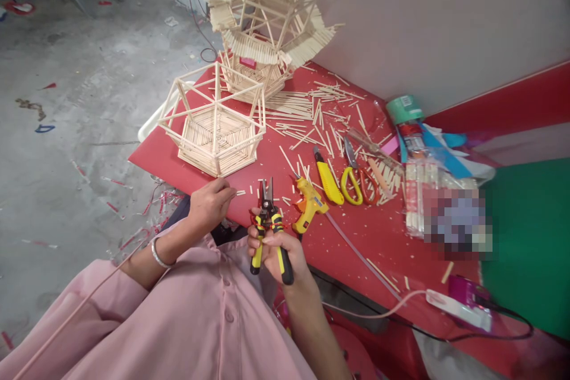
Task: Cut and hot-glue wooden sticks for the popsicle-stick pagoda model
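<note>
My right hand (280,249) is wrapped round the yellow-and-black handles of a pair of snips (268,208), whose blades point away from me, parted at the tips. At the table's near edge my left hand (211,203) is closed, thumb and fingers pressed together. Short pale stick pieces (241,192) show right at its fingertips; I cannot tell if they are pinched or lie on the table. Just beyond that hand stands an open six-sided stick frame (217,130) with a slatted floor. Cut stick bits lie around the snips' blades. A yellow glue gun (310,205) rests right of the snips.
Behind the frame rises a tiered stick pagoda (267,35). Loose sticks (289,105) cover much of the red table (356,243). A yellow cutter knife (328,177), yellow-handled scissors (351,181), red-handled scissors (370,184) and bagged sticks (416,196) lie rightward. Cords cross the near right.
</note>
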{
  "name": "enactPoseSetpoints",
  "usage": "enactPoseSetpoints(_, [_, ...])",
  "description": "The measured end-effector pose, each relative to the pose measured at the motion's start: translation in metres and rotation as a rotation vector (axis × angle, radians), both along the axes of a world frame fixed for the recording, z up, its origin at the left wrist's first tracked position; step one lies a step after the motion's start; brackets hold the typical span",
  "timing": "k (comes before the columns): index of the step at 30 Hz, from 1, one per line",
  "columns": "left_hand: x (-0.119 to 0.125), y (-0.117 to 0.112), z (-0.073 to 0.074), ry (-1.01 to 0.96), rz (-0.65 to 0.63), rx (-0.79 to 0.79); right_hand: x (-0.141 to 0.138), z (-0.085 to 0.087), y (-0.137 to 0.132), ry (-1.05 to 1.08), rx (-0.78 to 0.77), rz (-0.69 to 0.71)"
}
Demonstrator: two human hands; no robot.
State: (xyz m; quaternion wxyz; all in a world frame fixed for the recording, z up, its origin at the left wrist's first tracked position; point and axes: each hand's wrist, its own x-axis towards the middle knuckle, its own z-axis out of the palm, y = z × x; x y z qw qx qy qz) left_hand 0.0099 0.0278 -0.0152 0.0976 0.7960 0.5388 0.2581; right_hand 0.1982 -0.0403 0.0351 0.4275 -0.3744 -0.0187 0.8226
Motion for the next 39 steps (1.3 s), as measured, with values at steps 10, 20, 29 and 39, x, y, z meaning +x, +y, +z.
enactPoseSetpoints(10, [0.0010, -0.0004, 0.0027, 0.022, -0.010, 0.009, 0.0022, -0.0037, 0.0005, 0.025, 0.010, 0.021])
enactPoseSetpoints(20, [0.0000, -0.0003, -0.0016, 0.040, -0.021, 0.063, 0.0012, -0.0034, -0.0004, 0.037, -0.024, -0.003])
enactPoseSetpoints(29, [0.0011, -0.0004, 0.0015, 0.039, -0.027, 0.064, 0.0005, -0.0009, -0.0003, -0.023, 0.019, 0.014])
enactPoseSetpoints(39, [0.0038, 0.0002, 0.0040, -0.254, 0.016, 0.052, -0.0020, -0.0016, -0.0079, -0.259, 0.068, 0.111])
